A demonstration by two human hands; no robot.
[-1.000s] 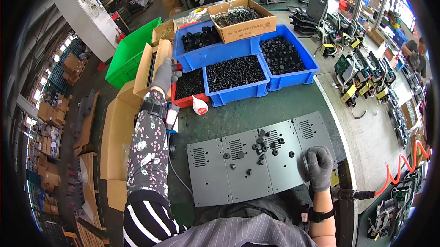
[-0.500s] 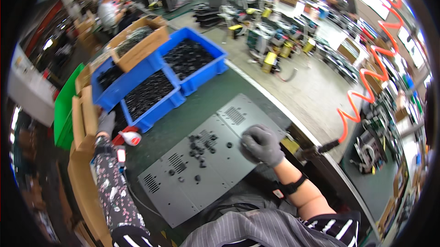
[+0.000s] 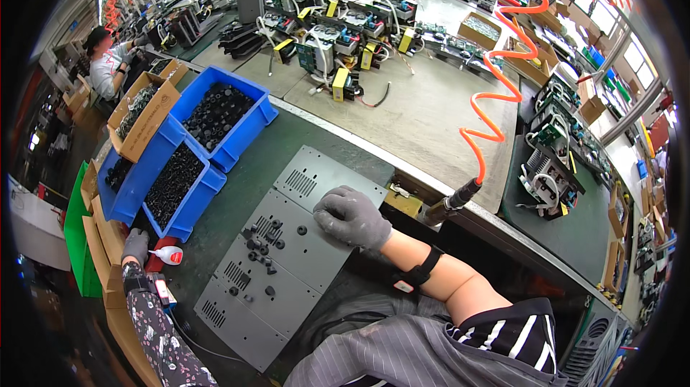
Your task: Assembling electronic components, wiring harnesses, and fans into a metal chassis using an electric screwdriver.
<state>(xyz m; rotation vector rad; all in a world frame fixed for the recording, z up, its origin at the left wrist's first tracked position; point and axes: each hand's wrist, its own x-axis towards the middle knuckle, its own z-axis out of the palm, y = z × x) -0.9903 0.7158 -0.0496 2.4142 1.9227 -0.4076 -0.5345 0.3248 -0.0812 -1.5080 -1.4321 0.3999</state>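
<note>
The right hand (image 3: 350,216), in a grey work glove, lies palm down on the far right part of a grey metal panel (image 3: 287,272) that rests flat on the dark green counter (image 3: 244,171). Its fingers are curled loosely and spread over the sheet; they grip nothing that can be seen. Just left of that hand, a scatter of small black grommets (image 3: 260,249) sits on the panel among its vent slots.

The left hand (image 3: 135,245), also gloved in grey, reaches to the left edge of the counter, well apart from the panel's middle. Its fingers bend downward beside a small white bottle with a red cap (image 3: 167,255) that lies on its side, touching or nearly touching it; whether they grip anything I cannot tell.

Beyond that hand stand blue bins (image 3: 180,171) filled with black parts, and a cardboard box (image 3: 144,117) rests on their far edge. To the right, an orange coiled air hose (image 3: 496,99) hangs down to a tool (image 3: 447,206) lying at the counter's edge.
</note>
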